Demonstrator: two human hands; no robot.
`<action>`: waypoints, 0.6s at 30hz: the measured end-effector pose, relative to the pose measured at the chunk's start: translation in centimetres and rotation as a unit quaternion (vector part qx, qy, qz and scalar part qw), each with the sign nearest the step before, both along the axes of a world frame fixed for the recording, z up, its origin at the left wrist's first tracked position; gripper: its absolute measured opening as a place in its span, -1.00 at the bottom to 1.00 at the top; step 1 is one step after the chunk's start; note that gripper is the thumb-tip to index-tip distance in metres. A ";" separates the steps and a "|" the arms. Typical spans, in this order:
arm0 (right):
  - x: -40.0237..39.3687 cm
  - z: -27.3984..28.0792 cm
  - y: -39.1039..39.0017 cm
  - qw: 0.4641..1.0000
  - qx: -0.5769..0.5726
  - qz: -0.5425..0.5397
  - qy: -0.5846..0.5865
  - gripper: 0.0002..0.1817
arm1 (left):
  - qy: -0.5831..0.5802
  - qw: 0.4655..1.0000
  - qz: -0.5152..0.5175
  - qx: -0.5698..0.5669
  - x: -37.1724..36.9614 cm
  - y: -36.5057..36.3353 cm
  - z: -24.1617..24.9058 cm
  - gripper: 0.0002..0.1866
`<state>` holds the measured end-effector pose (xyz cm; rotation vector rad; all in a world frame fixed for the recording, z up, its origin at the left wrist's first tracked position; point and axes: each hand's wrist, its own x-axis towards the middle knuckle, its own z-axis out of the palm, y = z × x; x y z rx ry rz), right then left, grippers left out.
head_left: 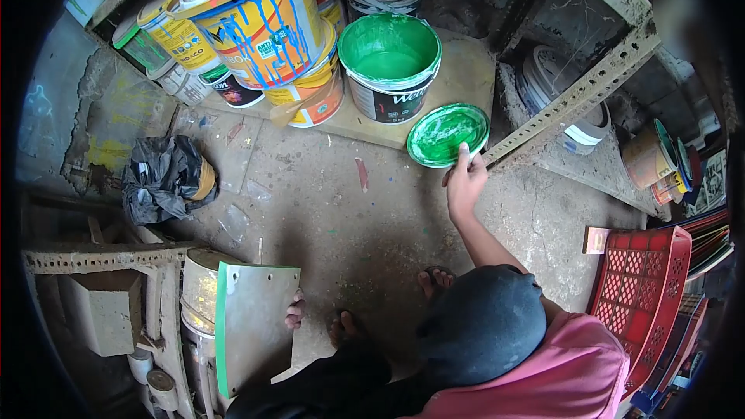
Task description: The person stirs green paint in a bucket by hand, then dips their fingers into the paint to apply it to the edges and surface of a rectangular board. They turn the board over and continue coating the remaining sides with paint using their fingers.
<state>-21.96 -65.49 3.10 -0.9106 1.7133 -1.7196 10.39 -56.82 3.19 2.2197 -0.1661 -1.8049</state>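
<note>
My right hand (466,186) grips the near edge of a round paint lid (448,136), its face smeared with wet green and white. Just behind the lid stands an uncovered paint bucket (392,97) with green paint inside and a black label. Low on the left, the fingers of my left hand (295,310) curl round the side of a flat grey panel (258,318). The panel has a green strip along one edge and small holes near its top. Its far side and the rest of that hand are hidden.
Stacked paint buckets (268,39) crowd the low shelf (466,70). A perforated metal upright (574,101) slants close to my right hand. On the concrete floor (326,202) lies a black plastic bag (167,178). A red crate (640,295) stands at right, a metal rack (109,257) at left.
</note>
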 end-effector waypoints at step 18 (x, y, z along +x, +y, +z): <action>-1.9 0.9 6.3 0.943 0.178 0.085 -0.268 -0.67 | 0.182 0.983 -0.027 0.026 2.2 -5.3 1.4 -0.40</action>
